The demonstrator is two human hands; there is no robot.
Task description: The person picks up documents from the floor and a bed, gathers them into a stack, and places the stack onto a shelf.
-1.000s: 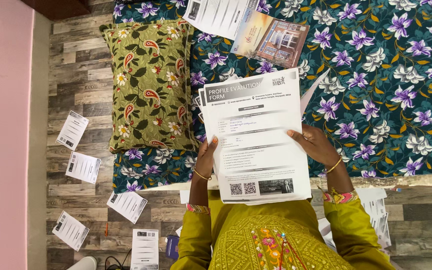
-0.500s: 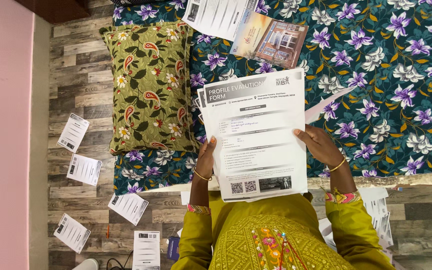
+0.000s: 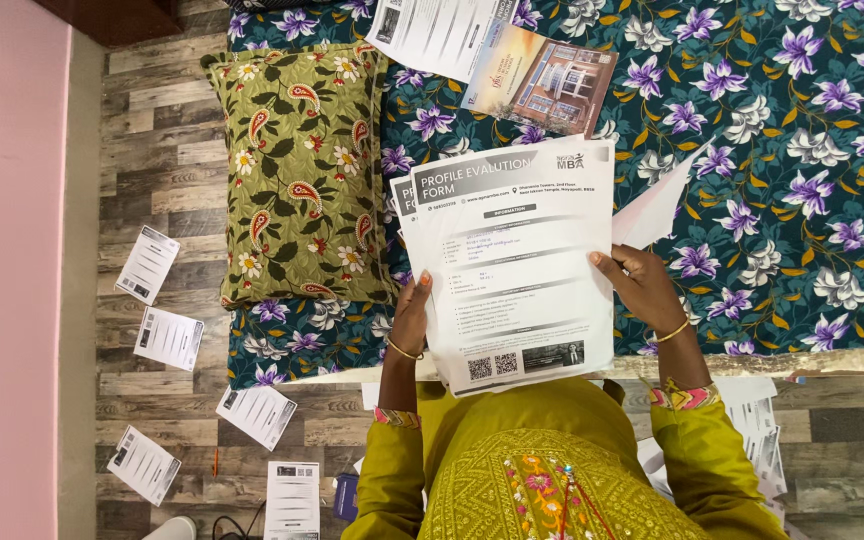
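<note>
Near the middle of the frame, a stack of white printed paper forms with grey header bands (image 3: 517,265) is held up over a bed covered in a dark teal sheet with purple and white flowers (image 3: 802,150). At the stack's lower left edge, the left hand (image 3: 412,315) pinches the sheets, thumb on top. On the right edge, the right hand (image 3: 642,290) has its grip pressed on the stack, thumb on the front page, fingers behind. A loose white sheet (image 3: 652,205) sticks out behind the stack, just above the right hand.

Left of the stack lies an olive-green paisley pillow (image 3: 297,170). At the top centre, a glossy brochure showing a building (image 3: 542,75) rests on the bed. Lower left, several small printed paper slips (image 3: 167,335) lie scattered on the grey wood-plank floor (image 3: 142,140).
</note>
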